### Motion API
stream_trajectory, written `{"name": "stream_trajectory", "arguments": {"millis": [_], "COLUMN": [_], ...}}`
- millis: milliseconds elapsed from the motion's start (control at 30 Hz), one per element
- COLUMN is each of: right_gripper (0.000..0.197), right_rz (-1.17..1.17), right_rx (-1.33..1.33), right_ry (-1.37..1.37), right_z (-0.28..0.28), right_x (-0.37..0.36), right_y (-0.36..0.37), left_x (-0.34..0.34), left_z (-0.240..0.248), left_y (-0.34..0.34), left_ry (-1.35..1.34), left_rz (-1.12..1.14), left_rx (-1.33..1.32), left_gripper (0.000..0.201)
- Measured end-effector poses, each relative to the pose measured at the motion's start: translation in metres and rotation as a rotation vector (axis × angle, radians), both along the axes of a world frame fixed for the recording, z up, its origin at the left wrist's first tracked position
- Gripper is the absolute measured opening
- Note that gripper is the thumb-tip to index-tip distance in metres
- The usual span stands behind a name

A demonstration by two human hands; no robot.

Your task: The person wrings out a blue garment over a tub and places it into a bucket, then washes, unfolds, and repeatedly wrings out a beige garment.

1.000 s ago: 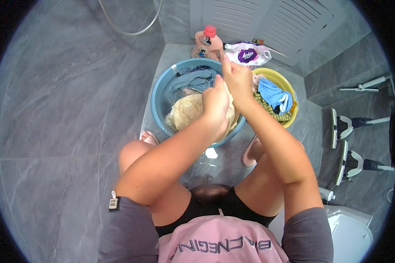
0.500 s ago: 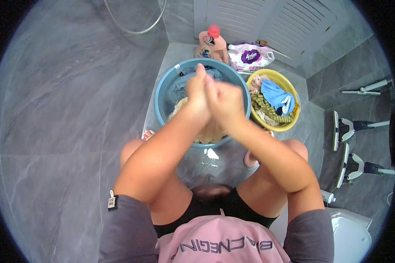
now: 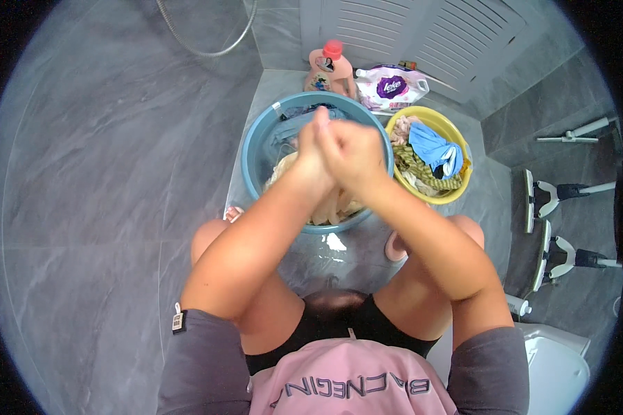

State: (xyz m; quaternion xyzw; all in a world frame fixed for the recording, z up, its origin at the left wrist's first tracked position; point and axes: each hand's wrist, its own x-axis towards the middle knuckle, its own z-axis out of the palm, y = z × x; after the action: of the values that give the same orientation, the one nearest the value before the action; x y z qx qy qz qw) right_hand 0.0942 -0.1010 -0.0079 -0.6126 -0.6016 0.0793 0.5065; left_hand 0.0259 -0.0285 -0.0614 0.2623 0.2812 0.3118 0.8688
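Observation:
Both hands press together over the round blue basin (image 3: 250,155), which holds wet laundry. My left hand (image 3: 311,149) is closed, its thumb pointing away from me. Against it from the right lies my right hand (image 3: 356,155), its fingers curled. A cream cloth (image 3: 336,207) comes out beneath my wrists and hangs toward the near side of the basin; the part between my palms is hidden. Bluish-grey fabric (image 3: 291,130) lies in the basin's far part, and more of the cream cloth shows left of my wrist.
Right of the basin stands a yellow tub (image 3: 444,198) with a blue garment (image 3: 432,146) and striped fabric. Behind are a pink bottle (image 3: 331,69) with a red cap and a white-and-purple detergent jug (image 3: 393,88). Crutches (image 3: 567,197) and a white toilet (image 3: 557,366) are at the right.
My hands have shifted slightly against each other, and the right one has turned a little with its fingers more tightly curled. The basin and tub stay put.

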Motion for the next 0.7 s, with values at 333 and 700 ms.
{"name": "stream_trajectory", "arguments": {"millis": [333, 700], "right_gripper": [0.037, 0.031], "right_rz": [0.085, 0.134], "right_rx": [0.018, 0.262], "right_ry": [-0.073, -0.384], "right_z": [0.006, 0.015], "right_x": [-0.008, -0.015], "right_y": [-0.012, -0.017], "left_x": [-0.006, -0.018], "left_z": [0.033, 0.05], "left_y": [0.002, 0.0], "left_ry": [0.248, 0.401], "left_rz": [0.11, 0.066], "left_rx": [0.023, 0.106], "left_gripper": [0.043, 0.042]}}
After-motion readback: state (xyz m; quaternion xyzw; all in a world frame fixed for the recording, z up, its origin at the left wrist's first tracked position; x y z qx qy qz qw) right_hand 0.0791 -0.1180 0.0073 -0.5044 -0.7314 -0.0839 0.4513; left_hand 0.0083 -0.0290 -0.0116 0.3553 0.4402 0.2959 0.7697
